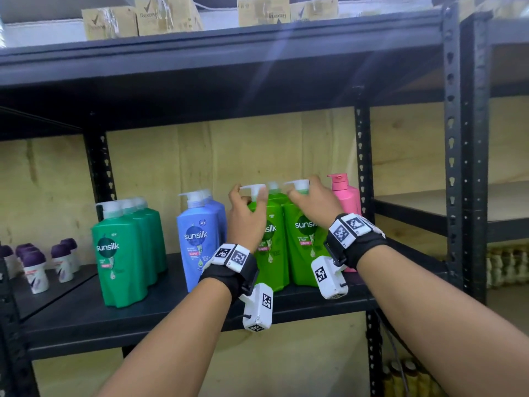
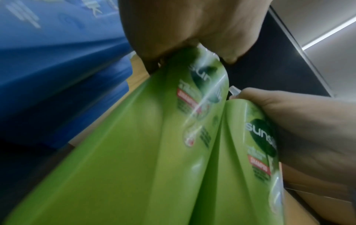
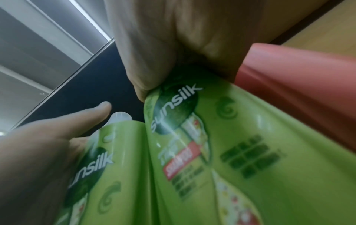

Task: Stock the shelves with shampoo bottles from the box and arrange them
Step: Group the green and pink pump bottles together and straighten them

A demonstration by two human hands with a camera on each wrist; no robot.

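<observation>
Two light-green Sunsilk pump bottles stand side by side on the black shelf, with a third behind them. My left hand pinches the white pump of the left light-green bottle. My right hand grips the pump neck of the right light-green bottle. In the left wrist view the left bottle runs up into my palm, the right bottle touching it. The right wrist view shows the right bottle under my right hand, beside the left bottle.
A pink bottle stands just right of the green pair, by the black upright. Blue bottles stand close on the left, dark-green ones further left. Small purple-capped roll-ons fill the neighbouring shelf. Cardboard boxes sit on top.
</observation>
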